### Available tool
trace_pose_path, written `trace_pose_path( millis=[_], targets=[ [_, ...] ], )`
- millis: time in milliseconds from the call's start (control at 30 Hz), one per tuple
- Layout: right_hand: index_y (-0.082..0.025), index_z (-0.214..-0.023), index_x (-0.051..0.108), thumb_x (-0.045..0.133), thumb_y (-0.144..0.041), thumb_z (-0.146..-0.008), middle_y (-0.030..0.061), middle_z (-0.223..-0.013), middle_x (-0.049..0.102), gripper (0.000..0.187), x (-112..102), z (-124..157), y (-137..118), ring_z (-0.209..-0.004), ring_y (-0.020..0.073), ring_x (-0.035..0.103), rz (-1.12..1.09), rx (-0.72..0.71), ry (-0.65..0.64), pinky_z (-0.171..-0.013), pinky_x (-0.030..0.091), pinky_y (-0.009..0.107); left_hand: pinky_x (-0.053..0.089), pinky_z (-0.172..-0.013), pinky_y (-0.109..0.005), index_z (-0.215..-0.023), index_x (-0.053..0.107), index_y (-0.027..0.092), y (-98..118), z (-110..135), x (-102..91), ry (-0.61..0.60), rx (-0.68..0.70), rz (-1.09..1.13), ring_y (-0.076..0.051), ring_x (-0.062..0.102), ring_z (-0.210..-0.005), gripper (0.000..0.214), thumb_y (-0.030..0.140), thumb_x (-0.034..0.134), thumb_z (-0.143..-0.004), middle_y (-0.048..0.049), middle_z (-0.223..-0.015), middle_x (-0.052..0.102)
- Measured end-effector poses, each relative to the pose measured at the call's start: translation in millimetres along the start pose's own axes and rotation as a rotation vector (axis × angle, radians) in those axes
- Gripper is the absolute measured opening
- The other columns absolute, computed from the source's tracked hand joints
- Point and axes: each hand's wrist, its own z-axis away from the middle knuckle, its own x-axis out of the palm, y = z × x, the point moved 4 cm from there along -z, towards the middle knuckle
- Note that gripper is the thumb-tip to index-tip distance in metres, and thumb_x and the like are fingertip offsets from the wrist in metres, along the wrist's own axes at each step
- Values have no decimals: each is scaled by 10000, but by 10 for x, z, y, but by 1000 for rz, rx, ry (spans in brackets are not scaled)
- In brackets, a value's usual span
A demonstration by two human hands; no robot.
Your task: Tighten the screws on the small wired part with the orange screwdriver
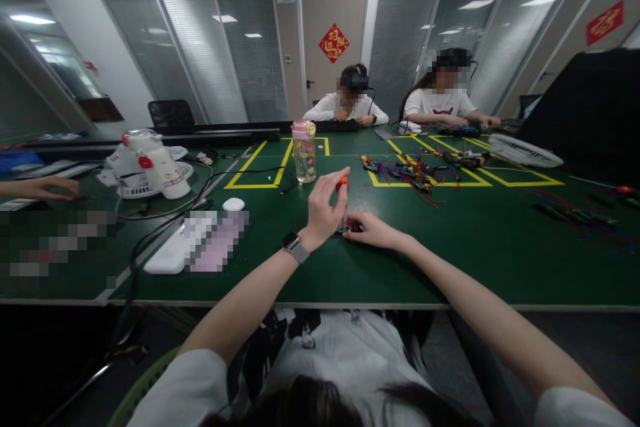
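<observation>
Orange-handled tool (343, 181) pinched in my left hand (326, 205), right hand (371, 229) hold unclear, seemingly mid-work inside the table (500, 273) front edge

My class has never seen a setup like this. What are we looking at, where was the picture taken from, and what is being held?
There is no machine: these are a person's own bare hands, seen by a camera worn on that person's head, looking forward and down. The left hand, with a watch on its wrist, holds an orange object, perhaps a tool's handle. The right hand is beside it, low over the table; its fingertips hide most of whatever is there. On the green table stands a pink-lidded bottle, with tangled wires farther right.
</observation>
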Motion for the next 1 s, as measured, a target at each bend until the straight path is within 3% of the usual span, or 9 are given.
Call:
trace_pose_path(
  millis=[167, 400, 533, 700, 867, 1000],
  targets=[
    [-154, -839, 571, 625, -219, -766, -31, -666, 513, 111, -6, 7, -9, -597, 120, 466, 4, 6, 4, -565, 358, 236, 492, -762, -286, -1053, 634, 196, -15, 8, -17, 68, 4, -99, -144, 540, -831, 229, 340, 614, -876, -32, -898, 530],
    [-159, -842, 576, 628, -221, -773, -28, -675, 515, 107, -11, 10, -24, -613, 124, 483, 3, 3, -2, -577, 376, 236, 464, -922, -344, -1171, 562, 176, 31, -8, -9, -48, -9, 0, -179, 546, -1069, 320, 238, 306, -989, -88, -1112, 581],
    [-156, -840, 580, 636, -219, -766, -25, -677, 520, 112, -15, 12, -24, -607, 120, 467, 12, 15, 2, -571, 367, 232, 484, -843, -318, -1083, 588, 181, 25, -16, -12, -14, 0, -32, -160, 575, -933, 203, 237, 442, -954, -55, -979, 614],
    [-155, -840, 572, 641, -220, -761, -32, -662, 503, 123, -20, 14, -39, -595, 117, 451, 0, 25, 1, -554, 349, 227, 482, -741, -284, -983, 643, 200, -2, -5, -24, 60, 4, -103, -140, 525, -804, 185, 347, 606, -876, -21, -864, 504],
    [-156, -848, 588, 667, -229, -743, -30, -681, 517, 150, -28, 12, -35, -614, 119, 472, -24, 29, 17, -577, 367, 231, 470, -887, -322, -1193, 571, 182, 14, -17, -9, -42, -19, -25, -171, 548, -1017, 311, 243, 354, -978, -80, -1064, 566],
    [-152, -857, 618, 698, -235, -720, -24, -697, 527, 179, -28, 5, 17, -619, 118, 474, -46, 54, 34, -585, 379, 233, 472, -888, -324, -1212, 549, 174, 21, -28, -11, -32, -16, 4, -164, 569, -996, 300, 200, 374, -969, -77, -1060, 611]
  ],
)
